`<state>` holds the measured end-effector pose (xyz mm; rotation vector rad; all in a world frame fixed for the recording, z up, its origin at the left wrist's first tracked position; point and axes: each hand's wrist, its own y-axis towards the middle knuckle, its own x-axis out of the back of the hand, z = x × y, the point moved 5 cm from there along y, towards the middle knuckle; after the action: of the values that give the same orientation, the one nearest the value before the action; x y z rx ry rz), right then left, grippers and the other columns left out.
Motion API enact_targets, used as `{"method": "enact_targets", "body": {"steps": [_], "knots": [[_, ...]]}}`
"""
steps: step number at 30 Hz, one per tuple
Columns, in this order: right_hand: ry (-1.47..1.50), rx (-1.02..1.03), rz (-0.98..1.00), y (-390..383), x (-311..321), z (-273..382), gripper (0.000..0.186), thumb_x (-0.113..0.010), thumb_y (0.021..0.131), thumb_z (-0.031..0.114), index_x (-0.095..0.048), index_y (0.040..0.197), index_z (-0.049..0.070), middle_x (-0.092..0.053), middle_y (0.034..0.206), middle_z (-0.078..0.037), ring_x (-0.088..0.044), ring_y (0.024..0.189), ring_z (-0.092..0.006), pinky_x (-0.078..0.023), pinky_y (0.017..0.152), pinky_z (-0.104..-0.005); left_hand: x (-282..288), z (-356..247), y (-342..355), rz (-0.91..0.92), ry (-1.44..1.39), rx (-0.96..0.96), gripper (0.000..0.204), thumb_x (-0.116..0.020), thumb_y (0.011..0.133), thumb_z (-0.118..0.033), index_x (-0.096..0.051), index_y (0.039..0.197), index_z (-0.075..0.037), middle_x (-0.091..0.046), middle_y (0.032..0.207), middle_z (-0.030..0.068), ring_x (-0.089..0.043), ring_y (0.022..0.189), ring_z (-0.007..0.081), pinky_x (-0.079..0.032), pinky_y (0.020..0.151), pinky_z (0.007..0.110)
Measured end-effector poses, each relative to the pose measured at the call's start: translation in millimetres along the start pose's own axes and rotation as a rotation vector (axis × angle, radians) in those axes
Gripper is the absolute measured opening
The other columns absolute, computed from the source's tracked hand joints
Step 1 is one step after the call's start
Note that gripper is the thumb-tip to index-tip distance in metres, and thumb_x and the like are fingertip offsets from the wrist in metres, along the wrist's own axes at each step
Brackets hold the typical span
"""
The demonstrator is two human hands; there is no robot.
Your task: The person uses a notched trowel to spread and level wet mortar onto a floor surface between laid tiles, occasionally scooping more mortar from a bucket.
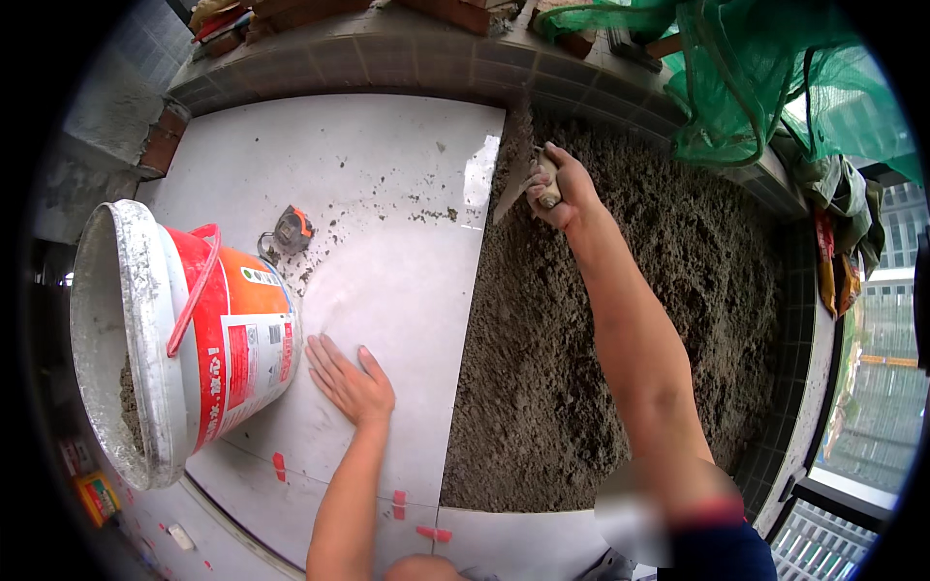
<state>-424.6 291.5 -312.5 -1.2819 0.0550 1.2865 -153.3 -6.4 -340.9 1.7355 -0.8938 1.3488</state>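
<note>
My left hand lies flat with fingers spread on the large pale floor tile, just right of a red, white and orange bucket holding grey mortar. My right hand grips the handle of a trowel, its blade at the tile's right edge beside the bed of rough grey mortar. A tape measure sits on the tile among scattered crumbs of mortar.
A dark-tiled low wall runs along the back, with bricks on it. Green netting hangs at the upper right, above cloth beside a window. Red tile spacers mark joints near me.
</note>
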Motion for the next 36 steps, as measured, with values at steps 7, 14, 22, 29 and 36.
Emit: {"method": "enact_targets", "body": {"steps": [7,14,22,29,36], "knots": [[-0.059,0.034,-0.135,-52.9,24.4,-52.7,0.031,-0.05,0.098,0.033,-0.045,0.076,0.011,-0.049,0.054,0.004,-0.047,0.039,-0.0062,-0.042,0.031,-0.0178,-5.7,-2.3,2.7,0.007,0.021,0.007,0.065,-0.042,0.095,-0.032,-0.025,0.146,0.004,-0.021,0.154,0.021,-0.016,0.145,0.0343,-0.012,0.117,0.049],[-0.186,-0.182,-0.289,-192.3,62.9,-154.6,0.032,-0.043,0.101,0.036,-0.046,0.081,0.012,-0.051,0.059,0.003,-0.046,0.041,-0.0073,-0.04,0.033,-0.0201,-4.8,-2.1,1.9,0.019,0.022,0.009,0.064,-0.042,0.095,-0.032,-0.025,0.146,0.004,-0.021,0.155,0.0206,-0.016,0.145,0.0338,-0.012,0.117,0.048],[-0.337,0.065,-0.195,-156.8,23.5,-43.5,0.029,-0.042,0.101,0.036,-0.047,0.09,0.011,-0.056,0.065,0.001,-0.053,0.048,-0.0078,-0.047,0.042,-0.0191,0.2,-3.8,2.7,0.005,0.04,0.002,0.063,-0.042,0.096,-0.031,-0.027,0.145,0.005,-0.022,0.154,0.0212,-0.017,0.144,0.0343,-0.013,0.117,0.047],[-0.448,0.039,-0.135,-71.8,20.9,16.1,0.026,-0.046,0.101,0.034,-0.044,0.093,0.01,-0.049,0.068,0.002,-0.047,0.051,-0.0058,-0.042,0.039,-0.0205,1.1,-2.5,3.9,-0.004,0.024,-0.003,0.063,-0.043,0.095,-0.03,-0.026,0.144,0.006,-0.022,0.154,0.0211,-0.017,0.144,0.0354,-0.013,0.116,0.048],[-0.537,0.032,-0.248,-54.3,31.1,-9.8,0.028,-0.051,0.098,0.036,-0.047,0.098,0.008,-0.048,0.068,0.0,-0.046,0.049,-0.0084,-0.04,0.039,-0.0223,4.9,-2.9,3.9,0.023,0.011,0.01,0.064,-0.043,0.094,-0.029,-0.025,0.145,0.005,-0.022,0.154,0.0212,-0.016,0.144,0.0353,-0.013,0.116,0.049]]}}
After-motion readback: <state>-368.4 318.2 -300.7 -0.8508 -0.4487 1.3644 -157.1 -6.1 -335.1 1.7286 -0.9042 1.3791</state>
